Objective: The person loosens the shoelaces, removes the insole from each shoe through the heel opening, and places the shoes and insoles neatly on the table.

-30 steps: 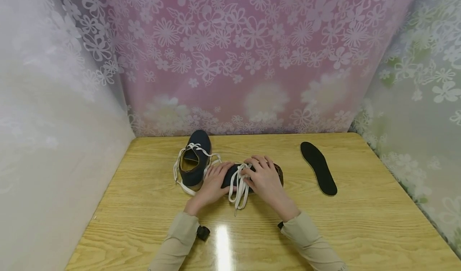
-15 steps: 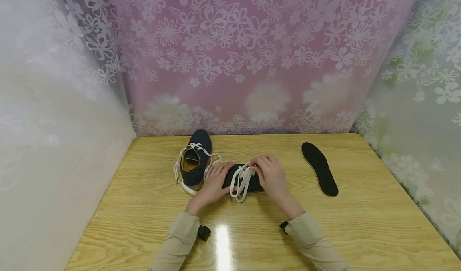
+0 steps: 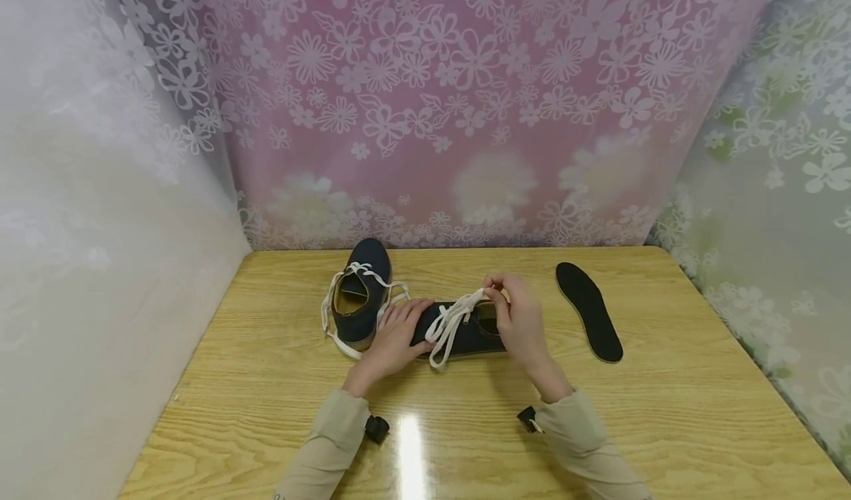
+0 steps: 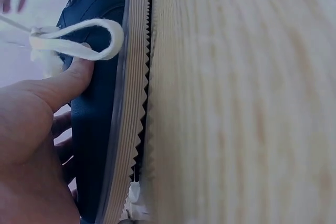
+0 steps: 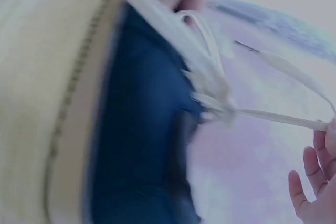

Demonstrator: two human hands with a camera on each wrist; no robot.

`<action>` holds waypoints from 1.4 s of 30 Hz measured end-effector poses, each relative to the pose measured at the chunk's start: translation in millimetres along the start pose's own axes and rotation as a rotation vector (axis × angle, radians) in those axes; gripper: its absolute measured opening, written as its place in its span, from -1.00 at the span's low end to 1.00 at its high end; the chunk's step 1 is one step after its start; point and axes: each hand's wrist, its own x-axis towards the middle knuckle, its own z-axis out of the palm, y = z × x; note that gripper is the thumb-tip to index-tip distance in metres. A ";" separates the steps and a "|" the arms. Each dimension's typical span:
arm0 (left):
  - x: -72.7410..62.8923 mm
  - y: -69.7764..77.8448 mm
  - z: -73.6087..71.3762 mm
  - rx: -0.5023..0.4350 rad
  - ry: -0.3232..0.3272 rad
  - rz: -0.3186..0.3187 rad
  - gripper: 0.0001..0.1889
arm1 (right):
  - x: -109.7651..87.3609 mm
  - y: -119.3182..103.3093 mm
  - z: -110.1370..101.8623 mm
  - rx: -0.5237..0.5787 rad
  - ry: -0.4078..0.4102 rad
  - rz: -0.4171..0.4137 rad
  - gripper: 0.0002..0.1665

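Note:
A navy canvas shoe lies on the table with its toe to the left. My left hand grips the toe end; in the left wrist view the thumb presses the near side and the fingers go round the far side. White shoelace loops gather over the shoe's front. My right hand pinches one lace strand above the shoe opening. In the right wrist view that strand runs taut from the bunched loops to the fingertips, with a loose tipped end hanging free.
A second navy shoe stands beside the left hand, its white laces untied and trailing. Right of the right hand lies a black insole. The wooden table meets flowered curtains at the back and sides.
My right hand has drawn right and away from the lace loops, pulling the strand along and uncovering the shoe's opening. The dangling loops have shortened. My left hand stays on the toe.

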 end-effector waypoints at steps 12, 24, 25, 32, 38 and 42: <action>-0.9 0.5 0.4 -0.011 0.004 0.007 -0.24 | 7.9 0.7 -18.7 0.124 -0.088 0.014 -0.88; 0.5 -0.3 1.3 -0.030 0.004 0.001 -0.21 | 2.2 8.2 -15.3 -0.224 -0.443 0.136 -0.86; 1.0 -0.6 2.0 -0.028 0.004 0.000 -0.21 | 1.9 8.9 -15.1 -0.270 -0.460 0.125 -0.84; 0.4 0.3 0.0 -0.021 0.006 -0.005 -0.20 | -2.1 15.2 -10.7 -0.365 -0.441 -0.027 -0.84; 1.8 -1.1 2.1 -0.010 0.004 -0.005 -0.20 | -0.3 13.7 -11.2 -0.305 -0.350 -0.059 -0.91; 2.3 -1.0 2.1 -0.014 -0.004 -0.007 -0.20 | 4.6 10.1 -16.3 -0.225 -0.218 -0.080 -0.91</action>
